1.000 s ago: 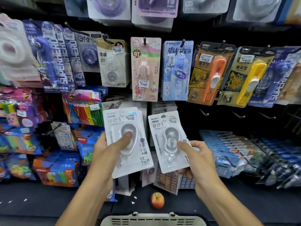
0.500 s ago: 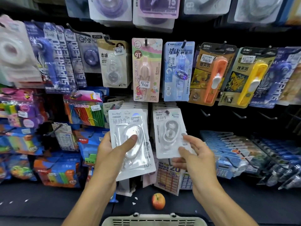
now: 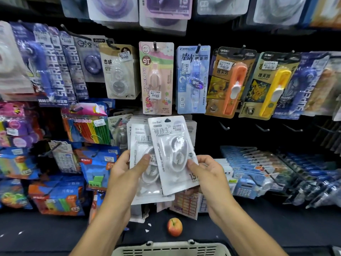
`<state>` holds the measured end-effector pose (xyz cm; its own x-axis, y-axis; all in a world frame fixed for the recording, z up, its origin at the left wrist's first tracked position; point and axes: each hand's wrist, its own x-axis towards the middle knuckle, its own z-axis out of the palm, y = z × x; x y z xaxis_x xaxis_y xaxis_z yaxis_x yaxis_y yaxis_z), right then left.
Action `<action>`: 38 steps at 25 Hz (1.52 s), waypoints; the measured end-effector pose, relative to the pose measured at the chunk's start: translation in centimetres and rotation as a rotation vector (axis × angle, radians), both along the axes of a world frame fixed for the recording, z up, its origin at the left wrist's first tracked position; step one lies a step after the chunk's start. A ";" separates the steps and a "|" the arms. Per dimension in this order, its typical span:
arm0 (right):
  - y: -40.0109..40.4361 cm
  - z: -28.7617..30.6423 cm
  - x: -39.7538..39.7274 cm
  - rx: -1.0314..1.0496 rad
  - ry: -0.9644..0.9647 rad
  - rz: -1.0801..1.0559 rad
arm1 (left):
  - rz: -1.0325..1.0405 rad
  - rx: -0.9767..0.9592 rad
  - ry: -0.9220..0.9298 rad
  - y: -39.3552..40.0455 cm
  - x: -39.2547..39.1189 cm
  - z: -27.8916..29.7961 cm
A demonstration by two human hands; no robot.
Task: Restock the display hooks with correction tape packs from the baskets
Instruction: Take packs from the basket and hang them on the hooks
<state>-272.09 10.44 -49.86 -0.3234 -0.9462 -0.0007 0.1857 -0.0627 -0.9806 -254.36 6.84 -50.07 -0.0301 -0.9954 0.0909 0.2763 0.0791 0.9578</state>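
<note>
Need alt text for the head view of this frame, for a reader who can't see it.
Two bare hands hold two white correction tape packs, overlapped, before a wall of hanging stationery: the left hand grips the rear pack, the right hand the front pack. Below sit an apple on the dark shelf and a pale basket rim.

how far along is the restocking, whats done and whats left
Done: a stack of the same white correction tape packs hangs behind the hands. In hand: the left hand and right hand each hold one white pack, the right pack overlapping the left pack; neither is hooked. Left: hang both; several bare hooks to the right are unfilled. The basket contents are hidden.
</note>
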 end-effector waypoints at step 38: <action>0.6 -0.1 0.4 0.012 0.113 -0.261 | 0.003 -0.559 -1.498 -6.1 1.2 -1.1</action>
<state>-271.71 11.01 -50.00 -0.5550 -0.8310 0.0385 0.0541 -0.0822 -0.9951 -253.19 0.69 -51.16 -0.4218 -0.8487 0.3191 -0.8441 0.4960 0.2035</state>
